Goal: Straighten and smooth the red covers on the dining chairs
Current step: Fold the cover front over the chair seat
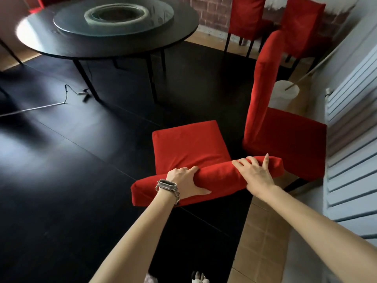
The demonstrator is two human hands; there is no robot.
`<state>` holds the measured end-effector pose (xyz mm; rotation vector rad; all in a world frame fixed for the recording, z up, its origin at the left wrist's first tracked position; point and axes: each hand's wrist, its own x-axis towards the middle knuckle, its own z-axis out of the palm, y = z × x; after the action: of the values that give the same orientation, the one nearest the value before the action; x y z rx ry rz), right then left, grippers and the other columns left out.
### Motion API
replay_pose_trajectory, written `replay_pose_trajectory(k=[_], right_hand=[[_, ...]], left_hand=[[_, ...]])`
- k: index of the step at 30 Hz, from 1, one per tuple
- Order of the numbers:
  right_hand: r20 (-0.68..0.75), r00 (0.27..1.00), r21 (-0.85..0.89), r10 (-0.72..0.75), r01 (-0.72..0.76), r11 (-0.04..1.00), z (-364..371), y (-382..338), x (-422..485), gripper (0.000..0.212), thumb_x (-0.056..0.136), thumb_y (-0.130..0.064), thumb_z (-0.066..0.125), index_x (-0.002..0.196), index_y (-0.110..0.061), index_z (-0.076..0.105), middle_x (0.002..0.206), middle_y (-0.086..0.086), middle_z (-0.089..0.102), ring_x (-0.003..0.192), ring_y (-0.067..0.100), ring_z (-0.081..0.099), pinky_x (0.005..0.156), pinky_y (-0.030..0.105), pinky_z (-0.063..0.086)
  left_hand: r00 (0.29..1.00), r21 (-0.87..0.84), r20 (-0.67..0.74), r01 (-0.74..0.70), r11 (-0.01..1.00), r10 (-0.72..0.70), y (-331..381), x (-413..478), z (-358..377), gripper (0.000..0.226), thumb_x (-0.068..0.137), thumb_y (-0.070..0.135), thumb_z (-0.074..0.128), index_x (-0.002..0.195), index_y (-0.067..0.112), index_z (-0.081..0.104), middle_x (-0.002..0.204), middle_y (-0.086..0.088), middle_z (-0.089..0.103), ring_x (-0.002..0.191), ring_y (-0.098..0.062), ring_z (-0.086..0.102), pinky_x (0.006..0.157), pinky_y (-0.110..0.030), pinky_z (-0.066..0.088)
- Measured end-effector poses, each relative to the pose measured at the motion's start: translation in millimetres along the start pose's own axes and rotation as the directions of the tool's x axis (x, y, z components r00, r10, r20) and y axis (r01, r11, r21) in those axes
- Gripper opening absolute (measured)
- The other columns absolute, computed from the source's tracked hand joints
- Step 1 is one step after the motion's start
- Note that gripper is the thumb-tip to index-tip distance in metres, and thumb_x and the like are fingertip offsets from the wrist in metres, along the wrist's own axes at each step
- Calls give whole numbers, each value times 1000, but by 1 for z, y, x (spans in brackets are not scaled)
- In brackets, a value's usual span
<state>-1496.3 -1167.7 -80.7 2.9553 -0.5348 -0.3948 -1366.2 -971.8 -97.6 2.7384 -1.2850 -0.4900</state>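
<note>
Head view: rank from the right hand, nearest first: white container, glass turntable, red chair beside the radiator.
1. Red chair beside the radiator, just right of the right hand.
2. White container, behind that chair, by the wall.
3. Glass turntable, on the round table, far upper left.

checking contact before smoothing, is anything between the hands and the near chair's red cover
Nothing visible. The left hand grips the red cover along the backrest top, and the right hand rests on it with fingers spread.
</note>
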Motion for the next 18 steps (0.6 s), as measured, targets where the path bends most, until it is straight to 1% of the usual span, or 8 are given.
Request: replay_pose_trajectory(k=[3,5,7,10,12,14,16,18], right_hand=[[-9,999,34,37,-37,999,9,14,1,84,80,5,60,148,-26,22,144,-6,39,140,23,26,107,71,5],[-5,999,60,50,-50,997,14,19,1,84,80,6,59,148,-26,22,144,-7,39,141,22,25,106,72,4],[4,998,73,59,-59,996,19,22,-1,84,80,6,59,148,-26,23,145,-7,39,141,23,25,106,72,4],[24,997,80,74,-76,994,25,24,-5,84,81,4,61,149,-26,22,146,-7,37,141,23,24,107,71,5],[21,997,85,79,-81,993,26,24,-6,84,81,4,62,149,-26,22,147,-7,36,141,22,24,107,71,5],[25,996,81,83,-85,993,25,24,-6,85,81,5,61,150,-26,21,147,-8,35,141,22,23,107,71,5],[24,996,64,80,-82,995,24,24,-6,85,82,5,60,150,-26,20,147,-8,35,142,22,23,107,70,6],[26,997,38,71,-72,997,23,25,-4,86,82,4,59,150,-25,17,149,-8,33,142,22,23,108,70,7]], left_hand=[[1000,1,11,-6,1000,6,12,8,3,99,56,94,37,135,33,38,109,1,61,97,-22,61,72,-31,42],[1000,5,-11,-14,1000,14,14,9,7,99,59,93,37,137,33,35,112,1,60,99,-22,61,75,-32,44],[998,19,-42,-36,999,36,13,8,11,99,62,92,37,140,32,33,120,1,59,105,-22,59,81,-33,45],[996,53,-3,-90,994,90,11,6,13,99,68,86,43,146,29,25,135,1,50,116,-24,53,95,-36,41],[993,65,7,-121,991,120,7,6,11,99,69,82,49,147,27,21,138,1,48,117,-24,52,97,-37,41],[984,88,15,-180,980,179,2,5,8,101,70,77,55,148,26,17,141,0,44,119,-24,51,99,-38,41],[971,118,35,-237,964,235,-7,0,8,105,70,72,61,150,27,10,147,-1,37,125,-24,46,104,-38,38],[969,144,41,-246,958,243,-25,-9,8,105,70,68,62,150,29,7,149,0,33,129,-25,43,109,-39,35]])
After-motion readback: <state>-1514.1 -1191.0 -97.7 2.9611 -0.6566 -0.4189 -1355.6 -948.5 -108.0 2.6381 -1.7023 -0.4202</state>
